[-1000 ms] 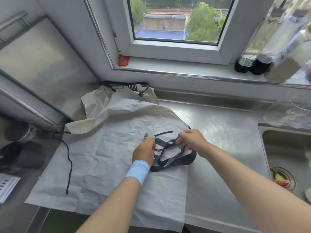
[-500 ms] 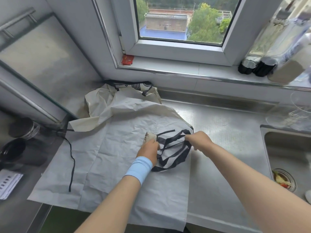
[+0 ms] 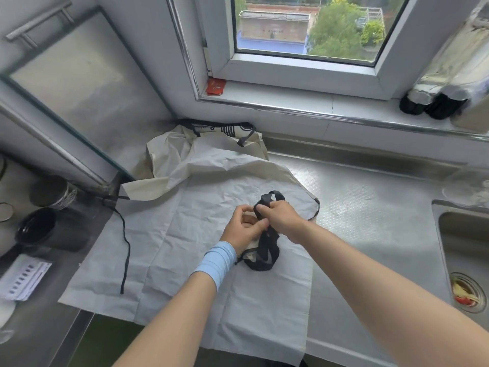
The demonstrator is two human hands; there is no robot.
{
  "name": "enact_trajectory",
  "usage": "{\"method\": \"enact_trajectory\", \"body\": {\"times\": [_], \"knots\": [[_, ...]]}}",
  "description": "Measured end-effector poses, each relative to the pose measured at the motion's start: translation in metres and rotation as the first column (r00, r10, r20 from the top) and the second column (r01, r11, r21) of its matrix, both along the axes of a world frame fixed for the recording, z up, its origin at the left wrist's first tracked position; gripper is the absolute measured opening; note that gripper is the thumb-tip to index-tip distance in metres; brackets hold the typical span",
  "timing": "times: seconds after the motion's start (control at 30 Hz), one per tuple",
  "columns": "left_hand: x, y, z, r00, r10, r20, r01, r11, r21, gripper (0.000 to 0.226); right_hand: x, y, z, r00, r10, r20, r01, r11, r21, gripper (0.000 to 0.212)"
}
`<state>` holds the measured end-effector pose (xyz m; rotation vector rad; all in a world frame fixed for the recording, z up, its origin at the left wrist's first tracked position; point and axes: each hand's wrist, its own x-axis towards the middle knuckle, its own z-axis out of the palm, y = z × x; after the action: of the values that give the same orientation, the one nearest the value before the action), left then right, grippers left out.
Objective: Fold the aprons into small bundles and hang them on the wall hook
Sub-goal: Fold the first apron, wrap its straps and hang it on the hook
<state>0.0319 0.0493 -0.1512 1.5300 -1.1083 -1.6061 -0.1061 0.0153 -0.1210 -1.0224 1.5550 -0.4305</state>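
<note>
A pale grey apron [image 3: 185,239] lies spread flat on the steel counter [image 3: 370,207]. Its black straps [image 3: 267,250] are gathered in a bunch over the apron's right half. My left hand [image 3: 243,229], with a light blue wristband, grips the bunch from the left. My right hand [image 3: 280,215] pinches the strap loop at the top, touching the left hand. One loose black tie [image 3: 126,250] trails down the apron's left side. A second, cream apron [image 3: 169,154] with a black-and-white print lies crumpled behind, against the wall. No wall hook is in view.
A sink [image 3: 465,250] with food scraps in its drain sits at the right. Dark cups [image 3: 37,229] and a paper sheet [image 3: 23,276] stand at the left. Bottles [image 3: 434,99] line the window sill. A glass door panel [image 3: 66,83] leans at the left.
My right hand moved left to meet the left hand, drawing the spread strap loops together into one tight bunch. The view has come closer.
</note>
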Motion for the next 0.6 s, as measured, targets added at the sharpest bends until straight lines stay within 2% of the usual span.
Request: {"method": "enact_trajectory", "body": {"times": [0.07,0.17,0.3,0.43,0.53,0.6], "knots": [[0.001,-0.001,-0.006,0.998,0.008,0.063,-0.008,1.0,0.01,0.048,-0.002,0.002,-0.004,0.999,-0.017,0.044,0.017,1.0,0.012,0.023],[0.001,-0.003,-0.004,0.995,0.014,0.101,-0.018,0.999,0.035,0.014,-0.01,0.004,-0.003,0.982,-0.041,0.182,0.036,0.999,0.035,0.023],[0.004,-0.012,0.0,0.984,0.1,0.145,-0.118,0.985,0.128,0.02,-0.021,0.003,-0.002,0.947,-0.079,0.311,0.052,0.994,0.094,0.027],[0.009,-0.016,-0.001,0.967,0.161,0.196,-0.199,0.961,0.19,0.023,-0.025,0.005,-0.01,0.953,-0.205,0.222,0.172,0.972,0.161,0.024],[0.016,-0.024,-0.022,0.953,0.147,0.265,-0.197,0.965,0.173,0.018,-0.014,0.016,-0.023,0.969,-0.167,0.18,0.125,0.966,0.227,0.011],[0.017,-0.029,-0.038,0.943,0.122,0.31,-0.185,0.966,0.181,0.017,-0.004,0.022,-0.028,0.978,-0.139,0.158,0.103,0.971,0.216,0.014]]}}
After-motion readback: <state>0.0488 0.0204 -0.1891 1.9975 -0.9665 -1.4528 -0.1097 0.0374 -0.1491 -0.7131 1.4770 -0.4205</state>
